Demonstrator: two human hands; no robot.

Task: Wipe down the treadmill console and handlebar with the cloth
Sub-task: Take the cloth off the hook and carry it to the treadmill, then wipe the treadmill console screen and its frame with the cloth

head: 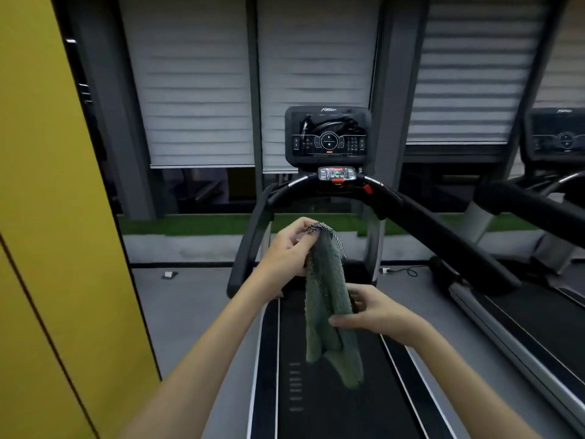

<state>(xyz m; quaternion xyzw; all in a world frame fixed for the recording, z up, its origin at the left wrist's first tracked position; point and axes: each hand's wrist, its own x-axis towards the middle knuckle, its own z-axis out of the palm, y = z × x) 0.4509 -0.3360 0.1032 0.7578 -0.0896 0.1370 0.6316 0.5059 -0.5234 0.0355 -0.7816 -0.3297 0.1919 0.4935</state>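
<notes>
The cloth [329,299] hangs in mid-air above the treadmill belt [316,391], clear of every surface; the left hand [289,251] pinches its top corner; the right hand [375,313] grips its middle. The console [328,136] and handlebar [427,223] stand well apart from it; by this evidence, wiping has not started; both surfaces remain.

The console [327,134] stood ahead above the handlebar [443,237], whose arms ran back beside the belt [316,407], over which the cloth [329,296] hung between left hand [289,251] above and right hand [376,312] below.
</notes>
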